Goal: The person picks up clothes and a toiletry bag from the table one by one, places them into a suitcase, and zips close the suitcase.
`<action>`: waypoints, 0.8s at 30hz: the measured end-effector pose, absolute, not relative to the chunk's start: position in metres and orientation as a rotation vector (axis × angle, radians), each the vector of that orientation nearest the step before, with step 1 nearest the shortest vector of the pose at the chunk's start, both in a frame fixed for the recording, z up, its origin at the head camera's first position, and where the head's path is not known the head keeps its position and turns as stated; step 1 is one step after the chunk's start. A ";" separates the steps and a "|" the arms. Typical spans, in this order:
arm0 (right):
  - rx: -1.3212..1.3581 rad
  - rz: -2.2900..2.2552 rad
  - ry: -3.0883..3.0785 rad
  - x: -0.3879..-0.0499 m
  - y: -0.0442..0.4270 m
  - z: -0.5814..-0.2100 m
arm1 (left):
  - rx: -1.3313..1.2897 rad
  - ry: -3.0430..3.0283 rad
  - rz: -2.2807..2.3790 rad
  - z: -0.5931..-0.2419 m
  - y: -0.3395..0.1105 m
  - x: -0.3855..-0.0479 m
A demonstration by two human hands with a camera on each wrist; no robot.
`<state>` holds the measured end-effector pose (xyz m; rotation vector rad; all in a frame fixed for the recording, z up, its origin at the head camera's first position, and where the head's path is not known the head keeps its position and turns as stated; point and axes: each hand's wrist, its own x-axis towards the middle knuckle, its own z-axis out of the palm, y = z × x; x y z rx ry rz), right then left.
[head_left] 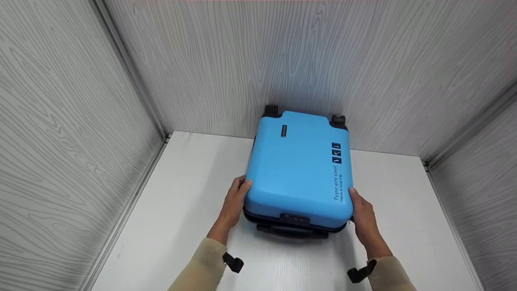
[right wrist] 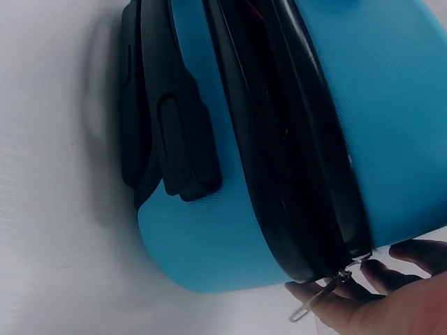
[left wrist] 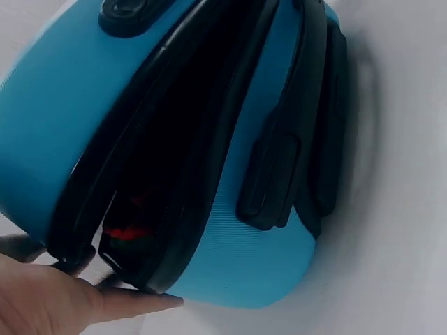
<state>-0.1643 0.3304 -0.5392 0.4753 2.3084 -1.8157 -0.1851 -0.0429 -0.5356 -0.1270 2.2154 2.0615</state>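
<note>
A light-blue hard-shell suitcase [head_left: 301, 161] lies flat with its handle side toward me. Along its near side the zip is undone, and a dark gap [left wrist: 157, 160] parts lid and lower shell. Inside, something red [left wrist: 129, 232] shows dimly. My left hand [head_left: 235, 202] grips the near left corner, thumb against the lid edge. At the near right corner my right hand [head_left: 364, 216] holds the lid edge, its fingers beside a metal zip pull [right wrist: 300, 315]. Fingertips of both hands are partly hidden by the case. A black carry handle [head_left: 293, 231] sits on the near side.
The case rests on a white table surface [head_left: 194, 173]. Behind it stands a grey wood-grain panel [head_left: 218, 72], close to the case's black wheels [head_left: 338, 120]. More such panels rise at left [head_left: 60, 133] and right [head_left: 480, 169].
</note>
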 end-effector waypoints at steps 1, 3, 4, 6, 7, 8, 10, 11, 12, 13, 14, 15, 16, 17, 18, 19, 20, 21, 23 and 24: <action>0.472 -1.809 2.315 -0.165 0.329 -0.539 | -0.136 2.195 2.087 -0.537 -0.043 -0.184; 0.472 -1.793 2.334 -0.165 0.327 -0.538 | -0.154 2.183 2.099 -0.539 -0.043 -0.183; 0.475 -1.788 2.342 -0.165 0.325 -0.538 | -0.162 2.181 2.093 -0.540 -0.042 -0.182; 0.482 -1.776 2.348 -0.165 0.324 -0.538 | -0.173 2.195 2.066 -0.543 -0.040 -0.182; 0.489 -1.772 2.350 -0.165 0.323 -0.538 | -0.171 2.205 2.048 -0.545 -0.039 -0.182; 0.494 -1.767 2.354 -0.164 0.323 -0.538 | -0.173 2.217 2.032 -0.547 -0.038 -0.181; 0.496 -1.765 2.361 -0.163 0.323 -0.539 | -0.177 2.232 2.015 -0.550 -0.036 -0.180; 0.483 -1.768 2.366 -0.162 0.324 -0.539 | -0.178 2.236 2.011 -0.551 -0.035 -0.178; 0.447 -1.772 2.371 -0.161 0.325 -0.539 | -0.175 2.234 2.012 -0.552 -0.033 -0.177; 0.398 -1.775 2.376 -0.159 0.326 -0.540 | -0.166 2.235 2.015 -0.552 -0.033 -0.176; 0.337 -1.776 2.382 -0.157 0.328 -0.541 | -0.160 2.235 2.019 -0.552 -0.032 -0.174; 0.278 -1.781 2.386 -0.155 0.329 -0.542 | -0.149 2.230 2.028 -0.552 -0.031 -0.173; 0.223 -1.781 2.392 -0.153 0.330 -0.542 | -0.137 2.225 2.039 -0.552 -0.031 -0.171; 0.176 -1.777 2.399 -0.152 0.330 -0.543 | -0.128 2.223 2.049 -0.552 -0.030 -0.170; 0.142 -1.774 2.412 -0.151 0.330 -0.544 | -0.114 2.216 2.065 -0.553 -0.030 -0.168; 0.131 -1.769 2.429 -0.150 0.330 -0.545 | -0.104 2.211 2.079 -0.553 -0.030 -0.167; 0.131 -1.766 2.448 -0.151 0.329 -0.545 | -0.094 2.209 2.091 -0.554 -0.030 -0.167; 0.140 -1.764 2.463 -0.151 0.329 -0.546 | -0.082 2.207 2.104 -0.554 -0.030 -0.165; 0.147 -1.766 2.474 -0.151 0.330 -0.546 | -0.059 2.206 2.125 -0.556 -0.029 -0.164; 0.148 -1.768 2.473 -0.152 0.331 -0.547 | -0.053 2.202 2.133 -0.556 -0.029 -0.164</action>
